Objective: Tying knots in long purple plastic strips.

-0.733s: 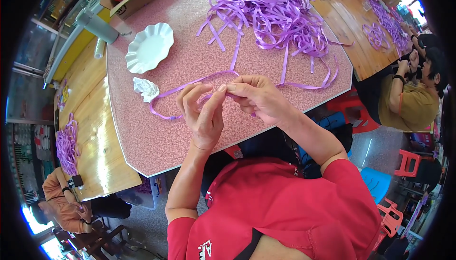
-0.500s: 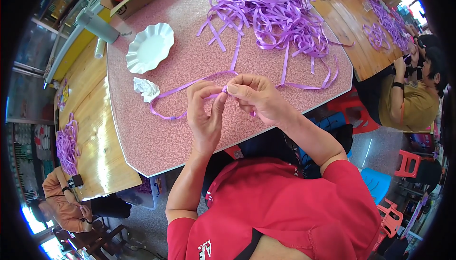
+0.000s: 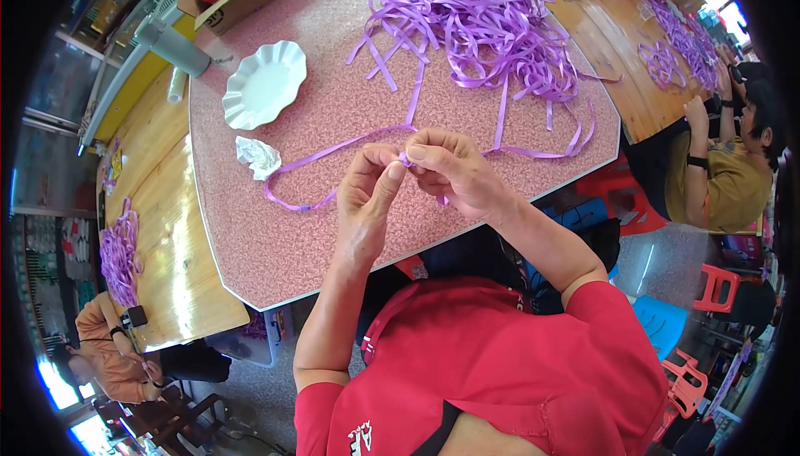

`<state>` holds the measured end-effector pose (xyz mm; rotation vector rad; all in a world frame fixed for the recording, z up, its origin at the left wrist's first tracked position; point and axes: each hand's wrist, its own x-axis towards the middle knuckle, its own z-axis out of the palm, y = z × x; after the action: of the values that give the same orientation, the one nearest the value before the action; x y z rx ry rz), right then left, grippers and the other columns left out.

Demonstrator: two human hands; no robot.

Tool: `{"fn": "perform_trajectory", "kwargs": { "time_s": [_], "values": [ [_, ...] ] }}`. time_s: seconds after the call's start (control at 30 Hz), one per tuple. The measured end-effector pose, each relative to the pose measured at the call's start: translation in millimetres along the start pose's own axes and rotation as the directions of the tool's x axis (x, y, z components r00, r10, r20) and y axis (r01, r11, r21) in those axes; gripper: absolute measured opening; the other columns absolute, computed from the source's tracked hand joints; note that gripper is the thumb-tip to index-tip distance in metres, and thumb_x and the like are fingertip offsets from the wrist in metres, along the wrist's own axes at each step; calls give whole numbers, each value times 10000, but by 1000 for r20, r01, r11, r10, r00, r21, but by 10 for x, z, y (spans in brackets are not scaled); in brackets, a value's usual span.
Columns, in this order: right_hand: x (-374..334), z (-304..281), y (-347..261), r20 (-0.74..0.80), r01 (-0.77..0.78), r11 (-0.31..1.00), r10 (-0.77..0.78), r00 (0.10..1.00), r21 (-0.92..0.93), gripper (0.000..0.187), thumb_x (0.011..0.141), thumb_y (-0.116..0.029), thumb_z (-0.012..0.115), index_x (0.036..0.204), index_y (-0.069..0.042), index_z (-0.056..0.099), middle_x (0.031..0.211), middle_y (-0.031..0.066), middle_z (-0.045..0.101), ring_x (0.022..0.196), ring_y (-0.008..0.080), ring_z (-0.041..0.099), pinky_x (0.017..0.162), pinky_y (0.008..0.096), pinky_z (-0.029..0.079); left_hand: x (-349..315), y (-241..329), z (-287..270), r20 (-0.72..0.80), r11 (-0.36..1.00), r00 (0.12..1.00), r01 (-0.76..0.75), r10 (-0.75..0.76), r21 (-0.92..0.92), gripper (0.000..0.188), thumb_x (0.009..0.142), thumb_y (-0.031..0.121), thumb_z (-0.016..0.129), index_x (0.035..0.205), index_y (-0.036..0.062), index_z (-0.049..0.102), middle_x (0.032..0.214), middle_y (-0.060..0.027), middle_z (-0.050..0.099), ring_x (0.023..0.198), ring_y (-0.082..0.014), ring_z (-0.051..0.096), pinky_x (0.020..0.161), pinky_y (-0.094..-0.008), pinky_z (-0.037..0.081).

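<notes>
Both my hands meet above the near part of the pink speckled table, pinching a purple ribbon [image 3: 323, 153] between thumbs and fingertips. My left hand [image 3: 371, 189] has its thumb and index finger closed on the ribbon. Close against it, my right hand [image 3: 454, 169] grips the same spot with bent fingers. A small folded or knotted bit of ribbon shows between the fingertips; its exact form is too small to tell. From there the ribbon loops out to the left over the table. A big tangled heap of purple ribbons [image 3: 479, 23] lies beyond my hands.
Left of the ribbon loop are a crumpled white tissue [image 3: 258, 158] and a scalloped white plate [image 3: 265, 84]. Farther back stand a grey-green bottle [image 3: 172, 46] and an open cardboard box [image 3: 233, 2]. Co-workers sit at wooden tables on either side, with more purple ribbons.
My left hand has shifted slightly right, and its fingers have curled in from a more spread pose, closing nearer to my right fingertips. The right hand has hardly moved.
</notes>
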<state>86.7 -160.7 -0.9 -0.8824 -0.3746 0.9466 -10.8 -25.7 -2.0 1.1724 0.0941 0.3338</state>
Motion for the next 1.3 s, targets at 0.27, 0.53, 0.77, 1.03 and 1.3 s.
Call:
{"fn": "perform_trajectory", "kwargs": {
  "time_s": [0.27,0.53,0.77,1.03,1.3],
  "values": [
    [-47,8,17,-57,89,990,-96,994,-107,150,978,-205,620,916,-70,631,733,-66,515,538,-3,373,474,178,285,-25,28,58,-55,995,996,78,-74,69,117,987,160,624,1004,55,575,971,12,553,899,-77,484,831,-262,405],
    [-25,82,7,-85,26,999,-22,996,42,154,979,-207,627,929,-64,653,709,-63,516,511,-4,369,448,180,273,2,-114,36,-81,887,972,-164,219,431,117,960,100,625,1023,23,565,938,-51,544,864,-151,491,812,-293,410],
    [-64,83,-51,-124,-9,997,18,992,71,150,976,-196,635,930,-58,672,677,-60,512,480,1,346,430,189,254,38,-12,26,242,188,743,-443,624,877,341,815,35,734,1135,103,640,972,-62,585,924,-244,548,833,-369,400],
    [-48,77,-45,-169,13,996,-28,985,-92,135,973,-192,645,931,-67,674,671,-77,509,492,-5,353,432,191,251,61,-15,8,317,13,668,-439,673,898,304,774,59,771,1039,123,637,971,-39,593,944,-249,559,854,-382,381],
    [-35,116,-31,-140,140,902,-213,967,-408,159,987,-206,635,985,-51,668,703,-80,531,561,-13,420,478,182,314,44,-77,-52,-145,916,980,-67,134,395,132,891,115,715,956,24,644,893,-25,611,842,-122,532,790,-281,422]
  ]
}}
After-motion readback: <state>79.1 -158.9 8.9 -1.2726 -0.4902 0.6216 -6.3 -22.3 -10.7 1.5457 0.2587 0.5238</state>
